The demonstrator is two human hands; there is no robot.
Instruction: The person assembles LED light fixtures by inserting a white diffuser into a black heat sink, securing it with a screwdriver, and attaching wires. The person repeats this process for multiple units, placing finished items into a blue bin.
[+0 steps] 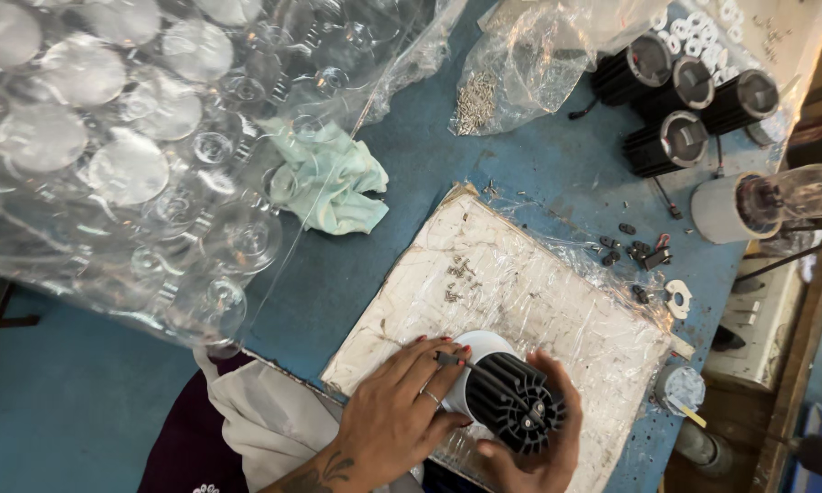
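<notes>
Head view: both hands' fingers [447, 358] are curling closed around a black finned lamp housing [513, 403]; clear plastic bag of lenses [128, 155] is lying beyond them on the tabletop [429, 183].

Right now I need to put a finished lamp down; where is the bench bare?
Bare blue bench lies between the pale green cloth and the wrapped white board. The board's middle is also free. The right edge is crowded with small black parts and black heat sinks.

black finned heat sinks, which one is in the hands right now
The black finned heat sink at the bottom, gripped by the left hand and right hand. The other four lie untouched at the top right.
</notes>
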